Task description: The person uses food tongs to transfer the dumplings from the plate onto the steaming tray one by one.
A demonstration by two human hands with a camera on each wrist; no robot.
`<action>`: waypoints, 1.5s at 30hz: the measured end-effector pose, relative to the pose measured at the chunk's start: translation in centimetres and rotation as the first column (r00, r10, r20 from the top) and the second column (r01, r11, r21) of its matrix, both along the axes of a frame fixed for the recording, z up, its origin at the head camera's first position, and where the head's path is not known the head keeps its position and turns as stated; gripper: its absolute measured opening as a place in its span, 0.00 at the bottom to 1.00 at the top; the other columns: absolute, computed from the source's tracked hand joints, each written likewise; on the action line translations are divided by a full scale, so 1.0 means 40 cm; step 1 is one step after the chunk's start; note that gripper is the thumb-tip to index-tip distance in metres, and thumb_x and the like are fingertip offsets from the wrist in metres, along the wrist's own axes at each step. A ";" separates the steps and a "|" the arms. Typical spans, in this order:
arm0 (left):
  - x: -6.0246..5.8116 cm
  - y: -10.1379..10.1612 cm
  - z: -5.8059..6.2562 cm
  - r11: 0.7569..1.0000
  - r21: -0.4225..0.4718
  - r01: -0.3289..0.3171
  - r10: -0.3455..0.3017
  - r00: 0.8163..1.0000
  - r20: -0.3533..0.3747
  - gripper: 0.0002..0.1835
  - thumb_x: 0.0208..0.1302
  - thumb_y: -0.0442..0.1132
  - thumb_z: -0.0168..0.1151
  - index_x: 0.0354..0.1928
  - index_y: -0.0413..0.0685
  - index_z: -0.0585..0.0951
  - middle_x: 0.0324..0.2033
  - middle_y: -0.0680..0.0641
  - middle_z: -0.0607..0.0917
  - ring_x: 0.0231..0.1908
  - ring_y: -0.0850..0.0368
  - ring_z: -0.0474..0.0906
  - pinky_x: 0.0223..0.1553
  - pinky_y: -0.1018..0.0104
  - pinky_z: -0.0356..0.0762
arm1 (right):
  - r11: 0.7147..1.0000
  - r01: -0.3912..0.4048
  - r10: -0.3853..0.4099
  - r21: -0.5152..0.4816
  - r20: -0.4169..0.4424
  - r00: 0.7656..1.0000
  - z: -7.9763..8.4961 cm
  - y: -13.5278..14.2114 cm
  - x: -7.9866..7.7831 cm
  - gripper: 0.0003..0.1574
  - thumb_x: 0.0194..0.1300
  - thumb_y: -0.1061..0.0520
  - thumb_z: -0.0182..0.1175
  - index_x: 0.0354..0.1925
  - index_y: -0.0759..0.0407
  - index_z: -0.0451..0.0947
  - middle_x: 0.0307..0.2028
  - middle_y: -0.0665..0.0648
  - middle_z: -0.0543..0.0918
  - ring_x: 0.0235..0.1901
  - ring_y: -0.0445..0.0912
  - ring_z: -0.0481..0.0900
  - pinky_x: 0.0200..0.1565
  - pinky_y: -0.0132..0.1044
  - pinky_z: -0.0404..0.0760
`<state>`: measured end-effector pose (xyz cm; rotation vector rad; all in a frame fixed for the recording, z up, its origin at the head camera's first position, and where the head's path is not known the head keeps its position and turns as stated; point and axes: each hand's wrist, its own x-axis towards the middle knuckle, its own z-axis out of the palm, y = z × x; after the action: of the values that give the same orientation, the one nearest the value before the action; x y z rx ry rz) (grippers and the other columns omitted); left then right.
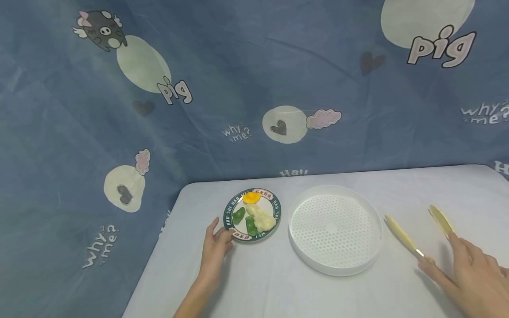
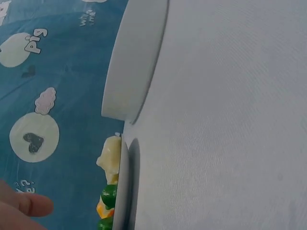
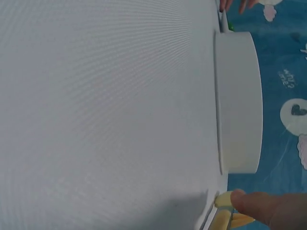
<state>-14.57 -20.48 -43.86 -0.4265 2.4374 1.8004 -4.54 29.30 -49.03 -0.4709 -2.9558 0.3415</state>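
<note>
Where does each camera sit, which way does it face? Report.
Head: worn on the head, looking forward and down at the table, plate, tray and tongs; left hand and right hand show.
Left wrist: on that wrist, looking along the table at plate and tray; part of the left hand shows.
Right wrist: on that wrist, facing tray and tongs; parts of both hands show.
Both wrist views share the tray's side.

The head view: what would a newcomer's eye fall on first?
Probably the large, pig-printed blue cloth backdrop filling the upper part. Next, the round white perforated tray near the middle of the white table. Left of it sits a green-rimmed plate bearing colourful food-like pieces; at right, the person's right hand holds yellow tongs.
</note>
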 end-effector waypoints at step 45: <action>-0.027 -0.029 -0.039 0.957 0.289 -0.008 -0.010 0.998 0.058 0.41 0.82 0.50 0.36 0.87 0.40 0.38 0.79 0.29 0.59 0.75 0.36 0.70 0.71 0.66 0.86 | 0.996 -0.005 -0.003 0.093 0.081 0.997 -0.008 0.045 0.000 0.74 0.57 0.15 0.65 0.57 0.85 0.70 0.56 0.87 0.70 0.54 0.85 0.68 0.50 0.85 0.72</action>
<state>-15.64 -21.62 -45.42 -0.4438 2.0877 2.0687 -4.54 31.11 -49.36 -0.4823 -3.0340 0.1871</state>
